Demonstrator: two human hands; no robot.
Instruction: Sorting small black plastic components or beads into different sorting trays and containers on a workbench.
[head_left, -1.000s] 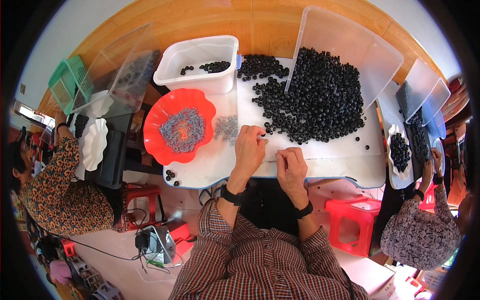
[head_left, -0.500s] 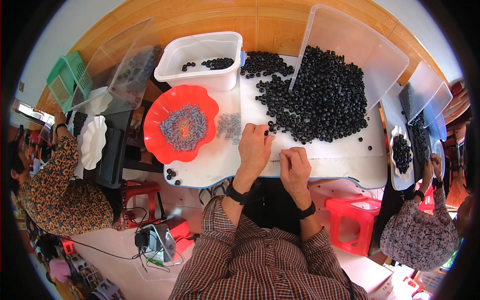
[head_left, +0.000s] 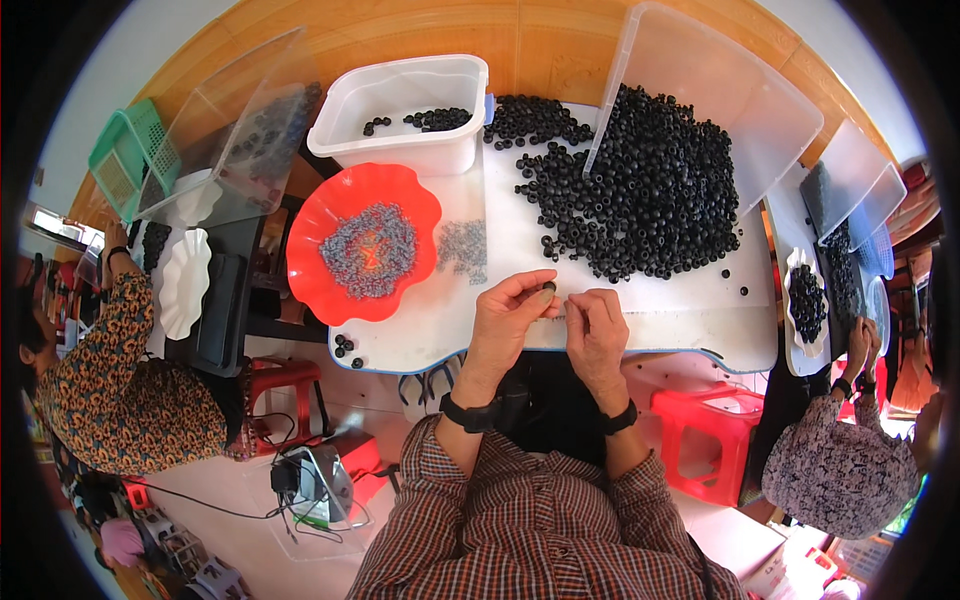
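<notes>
Between the thumb and fingers of my left hand [head_left: 505, 318] is a small black round part [head_left: 549, 286]. Close beside it, my right hand [head_left: 597, 332] has its fingertips pinched together; whatever they hold is too small to make out. Both hands are over the front edge of the white table [head_left: 420, 330]. Beyond them spreads a big heap of black round parts [head_left: 670, 190], some showing a hole. To the left, a red scalloped bowl [head_left: 308, 280] contains many tiny grey pieces [head_left: 365, 250]. More small grey pieces [head_left: 462, 250] lie loose beside the bowl.
A white tub [head_left: 400, 155] with some black parts stands behind the bowl. A clear bin [head_left: 740, 85] lies tipped behind the heap. Several loose black parts [head_left: 345, 346] sit at the front left edge. People work at left [head_left: 130, 380] and right [head_left: 840, 460]; a red stool [head_left: 705, 440] stands below.
My hands have come together: the left has moved slightly down and right with the black part, while the right has risen a little toward it.
</notes>
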